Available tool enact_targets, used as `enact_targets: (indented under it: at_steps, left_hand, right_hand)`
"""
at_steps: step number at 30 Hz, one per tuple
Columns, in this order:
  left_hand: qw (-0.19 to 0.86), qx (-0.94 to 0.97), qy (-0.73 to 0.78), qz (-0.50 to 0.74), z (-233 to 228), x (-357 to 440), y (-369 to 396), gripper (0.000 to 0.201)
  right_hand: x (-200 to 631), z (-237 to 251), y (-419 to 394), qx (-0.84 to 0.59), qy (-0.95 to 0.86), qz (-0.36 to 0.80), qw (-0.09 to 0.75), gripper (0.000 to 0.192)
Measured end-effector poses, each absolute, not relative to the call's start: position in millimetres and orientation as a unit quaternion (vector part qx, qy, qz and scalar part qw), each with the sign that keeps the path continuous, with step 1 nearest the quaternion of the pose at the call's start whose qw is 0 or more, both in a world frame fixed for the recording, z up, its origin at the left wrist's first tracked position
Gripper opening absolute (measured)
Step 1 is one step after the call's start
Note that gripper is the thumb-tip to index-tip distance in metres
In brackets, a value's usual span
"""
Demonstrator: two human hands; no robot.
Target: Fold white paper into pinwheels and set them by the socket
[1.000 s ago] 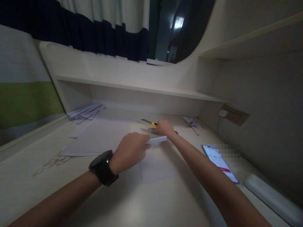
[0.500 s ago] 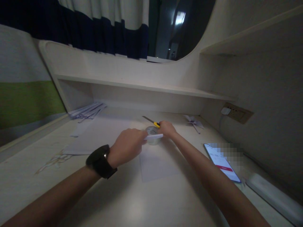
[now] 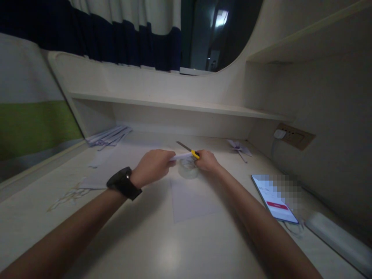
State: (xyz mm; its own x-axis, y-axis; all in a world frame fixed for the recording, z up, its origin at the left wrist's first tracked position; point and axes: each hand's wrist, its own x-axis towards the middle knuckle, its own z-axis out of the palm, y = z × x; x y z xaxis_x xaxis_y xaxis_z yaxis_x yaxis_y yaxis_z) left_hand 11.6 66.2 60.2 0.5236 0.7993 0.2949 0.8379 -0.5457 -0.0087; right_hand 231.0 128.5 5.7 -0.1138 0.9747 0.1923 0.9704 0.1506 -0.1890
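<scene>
My left hand [image 3: 154, 166], with a black watch on its wrist, is closed on one end of a thin rolled paper stick [image 3: 180, 156]. A yellow utility knife [image 3: 195, 154] is in my closed right hand [image 3: 207, 160], its long blade out and pointing away to the left. The stick's far end meets the knife near my right fingers; whether they also grip it I cannot tell. Below both hands a roll of clear tape [image 3: 188, 169] rests on the desk. A square of white paper [image 3: 192, 201] lies flat just in front of the tape.
Large paper sheets [image 3: 122, 157] and a pile of folded strips [image 3: 112, 136] lie at the left. Pale string [image 3: 65, 195] is nearer. A paper pinwheel [image 3: 238, 148] is at the back right, with a phone [image 3: 274, 201] and a white bar-shaped object [image 3: 334, 240] nearer.
My left hand has moved up and slightly away with the paper stick, bringing its far end up to the knife. My right hand has shifted only a little.
</scene>
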Motion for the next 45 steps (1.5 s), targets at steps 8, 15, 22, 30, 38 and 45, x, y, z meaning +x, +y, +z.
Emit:
enact_targets:
  at_steps: [8,15,22,30,38,45]
  left_hand:
    - [-0.077,-0.877,-0.424,-0.213,45,15,114,0.019]
    - [-0.213,-0.882,-0.349,-0.235,31,23,130,0.019]
    - [-0.29,-0.878,-0.306,-0.226,30,30,117,0.014]
    - [-0.227,-0.881,-0.337,-0.243,25,41,107,0.011]
    - [-0.149,-0.893,-0.363,-0.22,24,34,94,0.016]
    - [-0.148,-0.882,-0.38,-0.235,31,26,83,0.018]
  right_hand:
    - [250,-1,130,-0.597,-0.749,0.152,0.244,0.027]
    - [258,-2,133,-0.537,-0.764,0.235,0.268,0.026]
    - [267,7,142,-0.448,-0.816,0.301,0.209,0.032]
    - [261,11,141,-0.448,-0.833,0.259,0.196,0.029]
    - [262,11,132,-0.465,-0.81,0.307,0.183,0.028]
    - [259,9,127,-0.468,-0.803,0.302,0.213,0.038]
